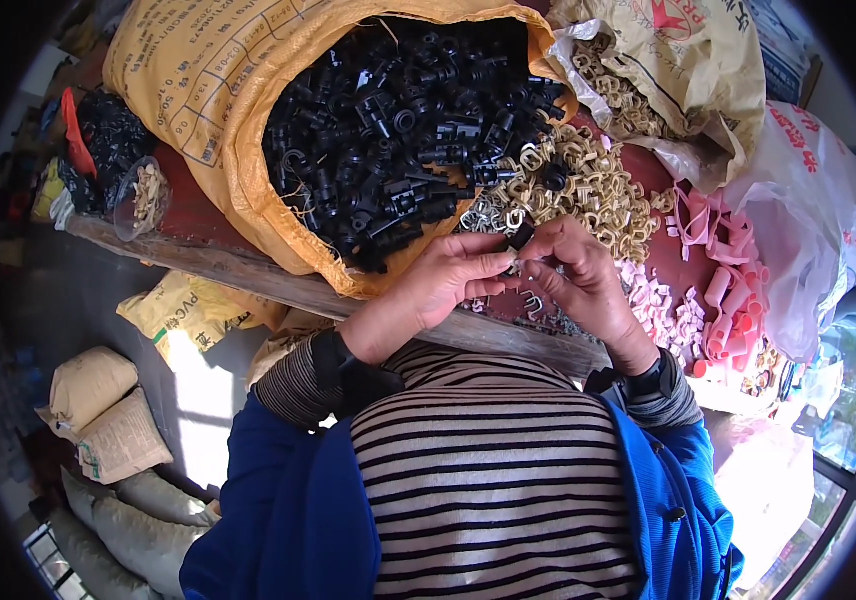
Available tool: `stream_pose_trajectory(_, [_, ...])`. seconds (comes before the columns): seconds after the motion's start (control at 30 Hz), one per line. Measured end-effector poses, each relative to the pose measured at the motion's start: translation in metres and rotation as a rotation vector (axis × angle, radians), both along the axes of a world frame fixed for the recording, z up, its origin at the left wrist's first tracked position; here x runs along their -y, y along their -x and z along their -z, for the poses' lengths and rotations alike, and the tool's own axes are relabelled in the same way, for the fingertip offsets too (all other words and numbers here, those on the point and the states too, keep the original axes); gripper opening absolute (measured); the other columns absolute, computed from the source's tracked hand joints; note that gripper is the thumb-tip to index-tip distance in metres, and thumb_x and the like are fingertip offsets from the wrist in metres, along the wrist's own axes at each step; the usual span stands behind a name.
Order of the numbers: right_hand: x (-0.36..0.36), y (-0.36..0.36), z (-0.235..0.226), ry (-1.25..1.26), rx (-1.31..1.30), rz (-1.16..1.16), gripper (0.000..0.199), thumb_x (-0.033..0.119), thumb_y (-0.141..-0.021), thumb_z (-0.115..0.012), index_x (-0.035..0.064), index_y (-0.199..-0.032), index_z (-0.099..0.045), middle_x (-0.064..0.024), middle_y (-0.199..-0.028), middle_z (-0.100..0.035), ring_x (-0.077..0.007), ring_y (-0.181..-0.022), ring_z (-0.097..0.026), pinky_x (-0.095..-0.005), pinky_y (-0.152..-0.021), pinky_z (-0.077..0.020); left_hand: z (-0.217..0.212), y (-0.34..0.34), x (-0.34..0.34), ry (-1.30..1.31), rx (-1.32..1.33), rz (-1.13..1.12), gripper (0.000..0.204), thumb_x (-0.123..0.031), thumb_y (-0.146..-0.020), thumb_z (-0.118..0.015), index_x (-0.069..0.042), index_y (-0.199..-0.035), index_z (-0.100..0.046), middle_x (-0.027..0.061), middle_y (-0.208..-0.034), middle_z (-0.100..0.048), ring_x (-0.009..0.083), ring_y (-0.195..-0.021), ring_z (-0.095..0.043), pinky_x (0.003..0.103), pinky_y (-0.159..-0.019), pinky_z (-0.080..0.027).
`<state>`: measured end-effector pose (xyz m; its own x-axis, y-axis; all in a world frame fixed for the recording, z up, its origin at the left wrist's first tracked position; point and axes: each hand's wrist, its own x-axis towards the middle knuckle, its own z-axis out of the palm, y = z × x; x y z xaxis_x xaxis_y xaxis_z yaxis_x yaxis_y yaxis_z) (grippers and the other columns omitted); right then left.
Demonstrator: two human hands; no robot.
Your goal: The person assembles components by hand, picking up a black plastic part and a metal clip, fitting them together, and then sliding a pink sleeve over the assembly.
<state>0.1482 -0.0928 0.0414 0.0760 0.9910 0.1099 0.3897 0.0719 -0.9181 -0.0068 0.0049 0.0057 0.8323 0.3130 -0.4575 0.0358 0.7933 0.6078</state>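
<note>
Near the table's front edge my two hands meet, fingertips almost touching. My left hand (440,282) is closed, pinching a small black plastic part (521,236) between thumb and fingers. From the other side my right hand (583,278) reaches in with thumb and fingers pinched together; what they grip is too small to make out. Just beyond, an orange woven sack (193,90) lies open, full of black plastic fittings (368,140). Beside its mouth is a heap of beige U-shaped clips (598,190), with silvery metal clips (488,212) nearer to my hands.
Pink tubes (733,310) and small pink pieces (653,305) lie to the right, by a white plastic bag (818,210). Another open sack (688,70) with beige clips stands at the back right. A clear tub (143,198) sits on the left; paper sacks (118,415) lie on the floor.
</note>
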Motion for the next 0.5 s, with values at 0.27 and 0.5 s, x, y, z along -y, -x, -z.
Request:
stream_pose_trajectory(0.27, [-0.003, 0.006, 0.004, -0.17, 0.152, 0.133, 0.019, 0.003, -0.071, -0.062, 0.0003, -0.09, -0.056, -0.0062, -0.083, -0.049, -0.0134, -0.068, -0.051, -0.0225, -0.057, -0.0423, 0.002, -0.003, 0.003, 0.046, 0.053, 0.004, 0.024, -0.012, -0.081, -0.052, 0.001, -0.101, -0.051, 0.0091, -0.092, -0.057, 0.0206, -0.083, -0.058, 0.026, -0.072, -0.049])
stream_pose_trajectory(0.5, [0.006, 0.006, 0.007, -0.251, 0.293, 0.092, 0.024, 0.006, -0.069, -0.064, 0.0016, -0.092, -0.058, -0.0069, -0.079, -0.05, -0.0173, -0.072, -0.051, -0.0258, -0.059, -0.0428, -0.001, -0.004, 0.008, 0.025, 0.1, 0.08, 0.023, -0.016, -0.082, -0.052, -0.001, -0.099, -0.053, 0.0073, -0.087, -0.057, 0.0155, -0.076, -0.058, 0.024, -0.067, -0.048])
